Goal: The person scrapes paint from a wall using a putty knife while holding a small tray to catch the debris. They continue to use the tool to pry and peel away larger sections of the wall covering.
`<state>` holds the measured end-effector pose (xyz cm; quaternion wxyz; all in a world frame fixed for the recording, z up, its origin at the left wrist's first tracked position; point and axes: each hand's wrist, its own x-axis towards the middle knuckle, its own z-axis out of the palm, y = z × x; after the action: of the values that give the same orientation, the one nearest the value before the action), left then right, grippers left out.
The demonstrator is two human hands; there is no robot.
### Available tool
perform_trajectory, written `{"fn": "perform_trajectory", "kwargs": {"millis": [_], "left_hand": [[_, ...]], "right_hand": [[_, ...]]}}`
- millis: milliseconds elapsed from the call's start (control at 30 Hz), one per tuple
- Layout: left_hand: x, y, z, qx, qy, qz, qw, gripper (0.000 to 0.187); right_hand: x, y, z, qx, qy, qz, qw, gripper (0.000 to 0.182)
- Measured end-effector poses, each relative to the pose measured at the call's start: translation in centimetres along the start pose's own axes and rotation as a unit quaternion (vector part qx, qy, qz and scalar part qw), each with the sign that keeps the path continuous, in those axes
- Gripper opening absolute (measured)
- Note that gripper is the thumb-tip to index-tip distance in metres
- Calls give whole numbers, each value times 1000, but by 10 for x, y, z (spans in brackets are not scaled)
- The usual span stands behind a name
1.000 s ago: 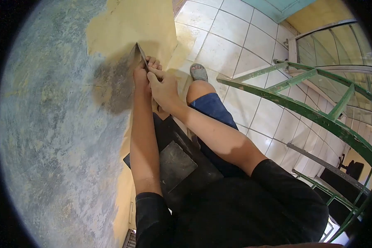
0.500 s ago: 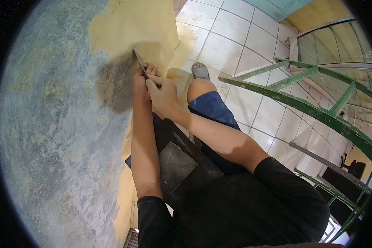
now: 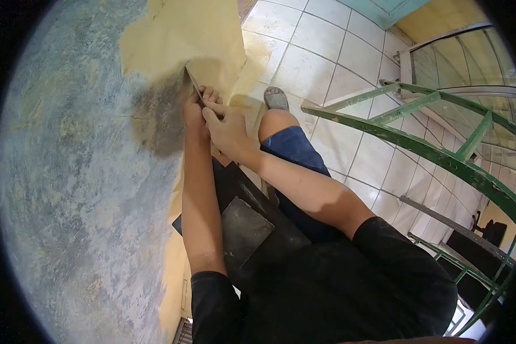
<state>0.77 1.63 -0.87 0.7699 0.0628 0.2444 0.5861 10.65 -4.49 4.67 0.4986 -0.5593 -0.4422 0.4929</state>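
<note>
Both hands meet in front of the wall (image 3: 86,183), which is mottled grey-blue with yellow patches. A thin metal blade (image 3: 192,80) points up and left from them, close to a dark damp-looking patch (image 3: 160,117). My left hand (image 3: 195,112) is closed around the lower end of the blade, its fingers partly hidden. My right hand (image 3: 226,127) lies against the same tool, thumb and fingers pinched on its lower part. The tool's handle cannot be made out. Beneath my forearms is a dark flat board with a square grey piece (image 3: 246,229) on it.
A green metal ladder (image 3: 407,133) slants across the right side over the white tiled floor (image 3: 307,63). My sandalled foot (image 3: 277,98) rests on the tiles. Glass louvres (image 3: 464,63) are at the upper right, and a grey metal bar (image 3: 458,226) crosses the lower right.
My right hand has shifted very slightly on the tool. The blade and my left hand hold nearly the same place, and the view has moved a little.
</note>
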Motion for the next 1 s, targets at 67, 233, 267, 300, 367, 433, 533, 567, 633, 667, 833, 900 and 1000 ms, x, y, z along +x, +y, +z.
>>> {"fn": "perform_trajectory", "kwargs": {"millis": [67, 233, 267, 300, 367, 433, 533, 567, 633, 667, 833, 900, 1000], "left_hand": [[-8, 0, -2, -8, 23, 5, 1000, 21], [2, -1, -6, -19, 11, 1, 1000, 20], [8, -2, -6, -26, 0, -4, 1000, 21], [13, -2, -4, -28, 0, -4, 1000, 21], [24, -1, 0, -7, 9, -7, 1000, 21], [34, -2, 0, 0, 9, -4, 1000, 20], [33, -7, -1, 13, 20, 5, 1000, 20], [32, -7, 1, 19, 27, 15, 999, 20], [28, -6, -3, 15, 19, 13, 1000, 21], [23, -6, -6, 11, 16, 9, 1000, 22], [-9, -3, -4, -3, 26, 21, 999, 23], [-13, -3, 0, -1, 59, 25, 998, 23], [-10, -3, 2, 16, 47, 23, 998, 23]], "right_hand": [[-8, -12, -4, -1, -25, 42, 999, 31], [0, -1, 2, 6, -5, 33, 999, 32], [5, 2, 2, 15, 1, 27, 1000, 32], [11, 4, 1, 14, 2, 28, 1000, 32], [23, 9, 0, 46, -12, 46, 998, 31], [31, 7, -3, 45, -16, 51, 998, 32], [31, 7, -6, 51, -26, 65, 996, 32], [31, 6, -7, 59, -35, 71, 995, 32], [25, 5, -7, 50, -33, 53, 997, 32], [19, 5, -7, 40, -31, 39, 998, 32], [-6, 1, -4, 23, -38, 29, 999, 32], [-9, 0, -4, 2, -40, 33, 999, 33], [-5, 6, -2, -9, -22, 11, 1000, 33]]}}
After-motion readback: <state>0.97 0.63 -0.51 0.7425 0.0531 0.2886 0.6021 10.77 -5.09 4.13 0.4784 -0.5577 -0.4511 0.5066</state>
